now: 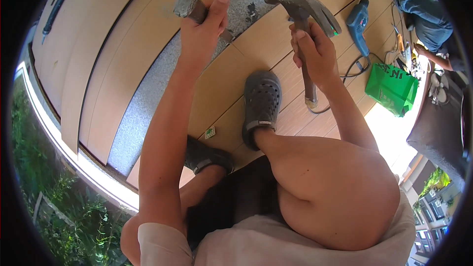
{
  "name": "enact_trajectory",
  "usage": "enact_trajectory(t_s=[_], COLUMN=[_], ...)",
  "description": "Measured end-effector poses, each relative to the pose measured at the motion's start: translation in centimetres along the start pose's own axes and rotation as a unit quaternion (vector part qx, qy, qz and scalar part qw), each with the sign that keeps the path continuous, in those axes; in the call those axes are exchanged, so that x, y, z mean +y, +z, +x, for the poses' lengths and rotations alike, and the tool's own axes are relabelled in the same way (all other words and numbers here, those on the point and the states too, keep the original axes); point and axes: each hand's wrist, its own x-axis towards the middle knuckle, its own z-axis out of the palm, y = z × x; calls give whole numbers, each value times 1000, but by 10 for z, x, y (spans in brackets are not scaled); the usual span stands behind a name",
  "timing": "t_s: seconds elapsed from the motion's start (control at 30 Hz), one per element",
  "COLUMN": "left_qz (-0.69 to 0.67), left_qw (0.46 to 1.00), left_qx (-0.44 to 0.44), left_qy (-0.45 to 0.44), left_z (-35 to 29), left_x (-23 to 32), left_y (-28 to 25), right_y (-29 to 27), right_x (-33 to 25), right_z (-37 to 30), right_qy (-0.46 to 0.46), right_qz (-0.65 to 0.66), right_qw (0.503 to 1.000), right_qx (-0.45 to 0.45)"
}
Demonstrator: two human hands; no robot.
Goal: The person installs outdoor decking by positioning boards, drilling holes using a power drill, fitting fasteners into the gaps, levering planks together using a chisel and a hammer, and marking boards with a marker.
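My left hand [204,29] is closed around a thick dark chisel [198,11] with a battered, flattened grey head sticking out above the fist. Its lower end pokes out below my fingers, by the edge of a wood-look board [236,61]. In my right hand [318,51] is a claw hammer [300,12], gripped by its dark handle just under the head. The hammer's head is up, at about the chisel head's height and apart from it. Under the chisel runs a bare grey speckled strip [148,93] between boards.
A blue power drill [359,24] with a dark cord lies at the right. Beside it stands a green bag [391,88]. Another person [431,19] sits at the far right among tools. A small green-and-white piece [210,132] lies near my shoes. Plants grow beyond the left ledge.
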Motion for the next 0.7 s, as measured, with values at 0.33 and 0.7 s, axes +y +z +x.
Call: enact_trajectory(t_s=[0.33, 0.7], left_qz=[-39, -26], left_qw=[994, 998], left_qx=[-72, -34], left_qy=[75, 41], left_z=[5, 14], left_x=[-6, 8], left_y=[14, 0], right_y=[-47, -43], right_x=[154, 188], right_z=[-10, -5], right_qy=[-58, -138], right_qz=[-348, -461], right_qw=[908, 847], right_qx=[225, 227])
